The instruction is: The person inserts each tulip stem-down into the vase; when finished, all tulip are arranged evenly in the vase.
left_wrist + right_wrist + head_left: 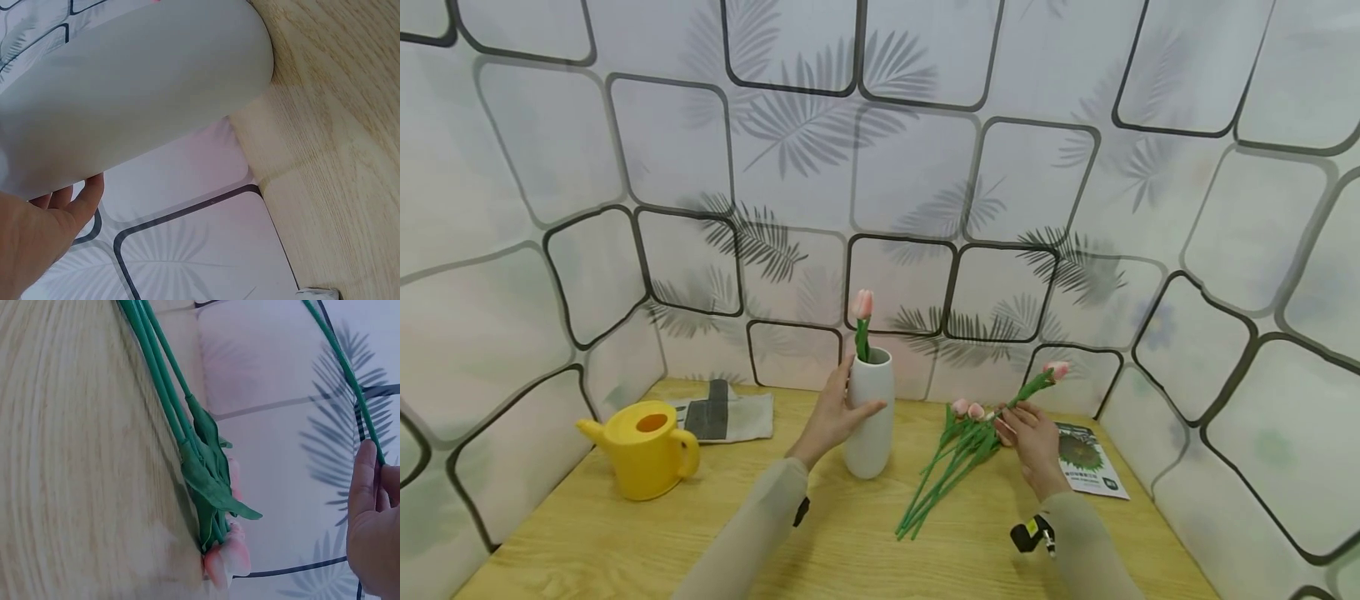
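Note:
A tall white vase (871, 425) stands upright on the table, with one pink tulip (862, 307) rising from its mouth. My left hand (838, 418) grips the vase's upper side, thumb across the front; in the left wrist view, fingertips touch the white wall (144, 94). Right of the vase, my right hand (1032, 437) pinches another pink tulip (1037, 383) by its green stem, seen between thumb and fingers in the right wrist view (353, 381). Beneath and left of that hand, several tulips (951, 458) lie bunched on the table, stems toward me.
A yellow watering can (647, 454) stands at the left. Behind it lies a folded grey and white cloth (737, 417). A printed packet (1086, 462) lies beyond my right hand. Patterned walls (910, 283) enclose the wooden table (850, 550) at the back and sides.

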Tool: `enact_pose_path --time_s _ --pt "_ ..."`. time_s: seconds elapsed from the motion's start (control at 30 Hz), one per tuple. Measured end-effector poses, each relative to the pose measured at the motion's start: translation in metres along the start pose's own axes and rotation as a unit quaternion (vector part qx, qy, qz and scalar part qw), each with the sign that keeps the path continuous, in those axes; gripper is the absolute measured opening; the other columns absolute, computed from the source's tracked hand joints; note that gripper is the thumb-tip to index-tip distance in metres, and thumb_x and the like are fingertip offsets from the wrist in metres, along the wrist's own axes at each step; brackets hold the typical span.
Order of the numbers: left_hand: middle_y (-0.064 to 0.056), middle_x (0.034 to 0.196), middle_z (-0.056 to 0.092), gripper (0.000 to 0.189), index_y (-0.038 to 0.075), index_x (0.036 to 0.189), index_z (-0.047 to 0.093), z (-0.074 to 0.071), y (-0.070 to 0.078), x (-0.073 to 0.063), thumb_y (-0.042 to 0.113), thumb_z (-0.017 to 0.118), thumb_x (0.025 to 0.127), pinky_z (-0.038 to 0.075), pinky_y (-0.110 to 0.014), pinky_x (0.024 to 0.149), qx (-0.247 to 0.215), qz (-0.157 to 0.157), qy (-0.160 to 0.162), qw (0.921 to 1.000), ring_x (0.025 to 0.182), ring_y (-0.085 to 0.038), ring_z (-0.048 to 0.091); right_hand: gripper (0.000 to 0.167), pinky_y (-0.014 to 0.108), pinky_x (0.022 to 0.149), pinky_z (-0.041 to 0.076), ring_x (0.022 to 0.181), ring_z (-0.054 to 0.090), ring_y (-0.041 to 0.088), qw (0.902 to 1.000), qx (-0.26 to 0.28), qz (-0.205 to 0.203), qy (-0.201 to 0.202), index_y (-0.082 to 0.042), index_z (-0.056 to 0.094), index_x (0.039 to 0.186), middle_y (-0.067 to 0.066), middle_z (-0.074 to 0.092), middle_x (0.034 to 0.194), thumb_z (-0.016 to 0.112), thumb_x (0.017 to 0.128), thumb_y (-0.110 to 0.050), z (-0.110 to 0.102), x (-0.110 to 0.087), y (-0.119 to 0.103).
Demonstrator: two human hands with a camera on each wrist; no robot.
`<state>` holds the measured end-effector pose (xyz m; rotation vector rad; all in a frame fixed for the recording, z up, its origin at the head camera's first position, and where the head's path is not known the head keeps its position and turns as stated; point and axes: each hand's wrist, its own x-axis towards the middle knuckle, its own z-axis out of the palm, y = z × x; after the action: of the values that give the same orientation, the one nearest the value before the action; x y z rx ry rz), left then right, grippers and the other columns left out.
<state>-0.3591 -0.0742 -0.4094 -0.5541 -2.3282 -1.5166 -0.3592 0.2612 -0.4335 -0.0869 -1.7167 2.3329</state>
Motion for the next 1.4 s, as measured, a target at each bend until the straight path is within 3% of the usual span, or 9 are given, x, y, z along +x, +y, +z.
enact_pose_path --time_s 0.3,0.53,0.7,0.97,1.17,1.4 --pt "-0.019 0.141 0.044 0.092 0.011 0.157 0.02 0.0 0.0 -0.001 0.034 0.076 0.087 0.051 -0.055 0.092 0.004 0.011 0.003 0.9999 0.124 -0.035 0.051 0.024 0.026 0.079 0.058 0.086 0.069 0.008 0.9991 0.024 -0.028 0.021 -0.009 0.049 0.113 -0.006 0.069 0.087 0.061 0.095 -0.001 0.01 0.0 -0.009" --pt "-0.018 0.142 0.043 0.09 0.013 0.157 0.021 0.0 -0.001 0.0 0.032 0.076 0.087 0.051 -0.054 0.092 -0.005 0.018 0.001 0.9998 0.124 -0.034 0.051 0.019 0.028 0.076 0.059 0.085 0.07 0.011 0.995 0.077 -0.057 0.03 -0.006 0.051 0.103 -0.003 0.07 0.084 0.063 0.092 0.003 0.019 -0.001 -0.02" --pt "-0.018 0.145 0.041 0.092 0.013 0.157 0.02 -0.001 -0.001 0.0 0.029 0.077 0.087 0.051 -0.055 0.092 -0.017 0.027 0.001 0.9995 0.124 -0.035 0.051 0.021 0.029 0.076 0.059 0.083 0.07 0.011 0.993 0.101 -0.055 0.027 -0.006 0.052 0.105 -0.001 0.071 0.084 0.063 0.091 0.006 0.024 -0.003 -0.026" --pt "-0.02 0.146 0.04 0.096 0.011 0.158 0.017 -0.001 0.001 -0.002 0.035 0.076 0.086 0.048 -0.057 0.096 0.005 0.003 0.002 1.0 0.128 -0.037 0.048 0.016 0.029 0.081 0.058 0.082 0.071 0.012 0.9935 0.102 -0.051 0.009 -0.004 0.062 0.107 0.001 0.072 0.086 0.063 0.092 0.003 0.032 -0.005 -0.034" --pt "-0.02 0.15 0.036 0.097 0.012 0.158 0.016 -0.001 0.0 0.001 0.028 0.077 0.086 0.048 -0.057 0.095 -0.013 0.016 0.001 0.9998 0.128 -0.037 0.047 0.017 0.029 0.084 0.058 0.088 0.069 0.01 0.9928 0.103 -0.061 -0.011 -0.006 0.059 0.111 -0.001 0.071 0.092 0.061 0.095 -0.001 0.041 -0.005 -0.045" --pt "-0.018 0.147 0.039 0.095 0.016 0.158 0.017 -0.001 0.0 0.0 0.035 0.076 0.087 0.049 -0.056 0.095 -0.013 0.01 -0.003 0.9999 0.127 -0.035 0.048 0.016 0.031 0.089 0.056 0.096 0.067 0.012 0.987 0.138 -0.083 0.0 -0.005 0.06 0.11 0.003 0.066 0.1 0.061 0.095 -0.002 0.054 -0.005 -0.059"
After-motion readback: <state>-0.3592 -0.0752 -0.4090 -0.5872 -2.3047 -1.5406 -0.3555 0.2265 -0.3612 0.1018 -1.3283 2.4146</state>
